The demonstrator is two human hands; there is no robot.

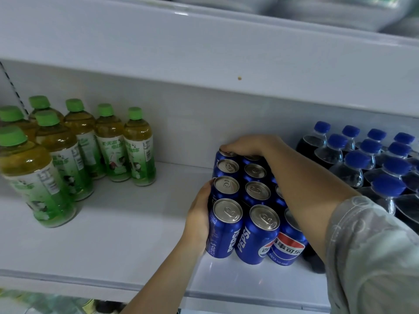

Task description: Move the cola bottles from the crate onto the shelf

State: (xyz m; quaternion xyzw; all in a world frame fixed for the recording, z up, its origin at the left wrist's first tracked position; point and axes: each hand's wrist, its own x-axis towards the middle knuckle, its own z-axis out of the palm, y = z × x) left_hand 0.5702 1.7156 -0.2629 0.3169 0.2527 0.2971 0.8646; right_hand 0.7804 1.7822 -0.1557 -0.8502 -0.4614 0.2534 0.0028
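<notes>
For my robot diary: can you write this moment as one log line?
left hand: against side of Pepsi cans | right hand: on back cans | cans: on shelf

Left hand fingers flat, right hand curled, arms extended

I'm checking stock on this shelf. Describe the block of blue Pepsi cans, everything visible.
The Pepsi cans are blue metal with silver pull-tab tops, all upright and unopened, packed in tight rows on the white shelf. The front ones show white PEPSI lettering and a red-white-blue logo. The left hand presses their left side; the right hand rests on the rear tops.
</notes>
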